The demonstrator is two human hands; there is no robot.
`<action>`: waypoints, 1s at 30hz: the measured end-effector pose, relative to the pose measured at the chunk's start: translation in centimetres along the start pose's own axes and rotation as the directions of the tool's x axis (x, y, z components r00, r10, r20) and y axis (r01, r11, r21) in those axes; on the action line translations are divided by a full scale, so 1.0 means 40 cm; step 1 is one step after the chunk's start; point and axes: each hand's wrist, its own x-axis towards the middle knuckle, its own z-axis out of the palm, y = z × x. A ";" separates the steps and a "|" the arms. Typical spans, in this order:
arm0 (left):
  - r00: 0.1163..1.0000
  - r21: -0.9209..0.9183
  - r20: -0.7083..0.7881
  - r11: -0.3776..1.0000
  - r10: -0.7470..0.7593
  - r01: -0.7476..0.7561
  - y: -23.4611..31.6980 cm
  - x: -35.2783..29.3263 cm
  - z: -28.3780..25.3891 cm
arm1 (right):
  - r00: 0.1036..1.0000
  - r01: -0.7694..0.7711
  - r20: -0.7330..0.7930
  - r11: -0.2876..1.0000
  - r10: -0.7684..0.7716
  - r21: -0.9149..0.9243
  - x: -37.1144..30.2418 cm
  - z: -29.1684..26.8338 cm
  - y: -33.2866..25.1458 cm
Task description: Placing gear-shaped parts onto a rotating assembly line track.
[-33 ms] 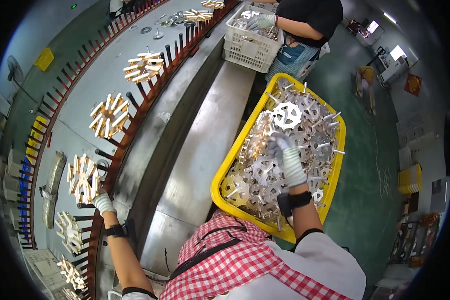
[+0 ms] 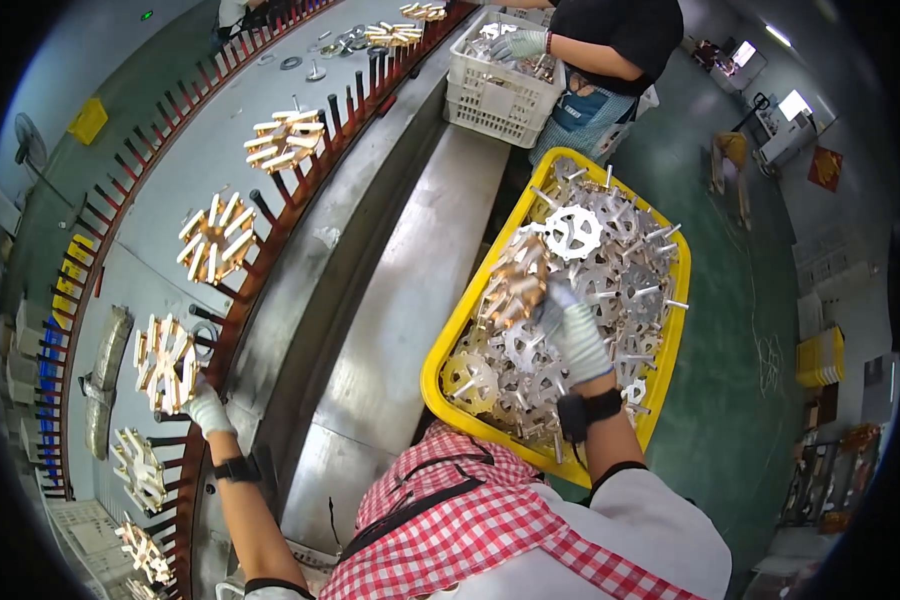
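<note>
My left hand, in a pale knitted glove, is closed at the lower right edge of a wheel-shaped part with pale bars. That part is over the grey conveyor; some of my fingers are hidden behind it. On my right, the gloved right hand grips the edge of a copper-coloured, barred wheel part, blurred by motion. Beneath it is a yellow tub heaped with silvery toothed discs and short rods. A bright toothed disc lies just beyond my right hand.
More barred wheel parts are spaced along the curved conveyor, edged with dark upright pegs. A bare metal ledge runs between conveyor and tub. Farther off, another person's gloved hand is over a white crate of metal pieces.
The copper-coloured part in my right hand has shifted and tilted, and that hand has moved slightly down. My left hand stays at its part. Parts along the conveyor have shifted slightly.
</note>
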 end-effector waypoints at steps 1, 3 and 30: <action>0.968 -0.502 -0.205 0.865 -0.147 0.025 -0.026 -0.041 0.042 | 1.000 0.002 0.022 0.989 -0.005 0.149 -0.050 0.149 0.004; 0.962 -0.999 0.032 -0.038 -0.272 0.023 0.037 -0.146 0.038 | 0.992 -0.123 0.044 0.988 0.120 0.088 -0.085 0.152 0.060; 0.620 -0.933 -0.323 -0.352 0.715 -0.081 0.271 -0.690 -0.172 | 0.942 -0.201 0.186 0.914 0.279 -0.353 -0.154 0.349 0.193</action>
